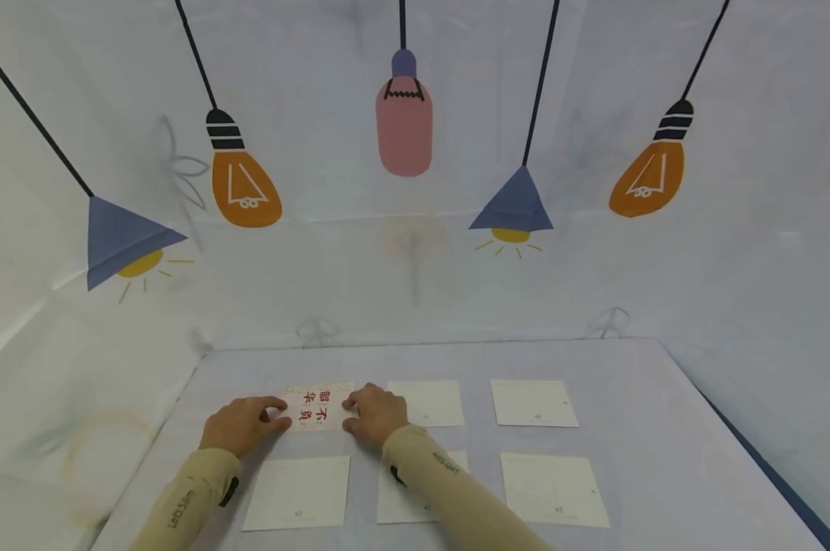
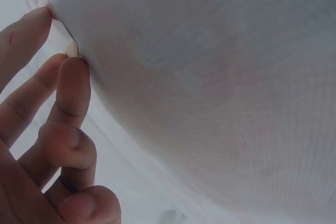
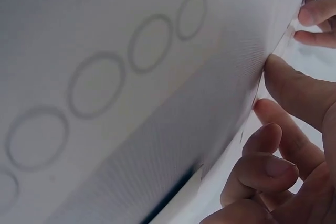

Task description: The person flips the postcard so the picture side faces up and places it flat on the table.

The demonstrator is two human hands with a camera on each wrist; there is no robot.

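A postcard with red Chinese characters (image 1: 315, 408) lies at the far left of the table, between both hands. My left hand (image 1: 239, 426) holds its left edge, thumb and index finger spread toward the two corners. At the opposite edge, my right hand (image 1: 377, 415) holds the card in the same way. The left wrist view shows the left fingertips (image 2: 73, 80) right at a card corner. In the right wrist view, the thumb (image 3: 294, 85) and a finger meet the card's edge, with the other fingers curled beneath.
Several pale cards lie in two rows: back middle (image 1: 429, 403), back right (image 1: 534, 403), front left (image 1: 296, 493), front middle (image 1: 408, 505), partly under the right sleeve, and front right (image 1: 556, 490). A white cloth wall (image 1: 415, 268) printed with lamps surrounds the table (image 1: 663, 444).
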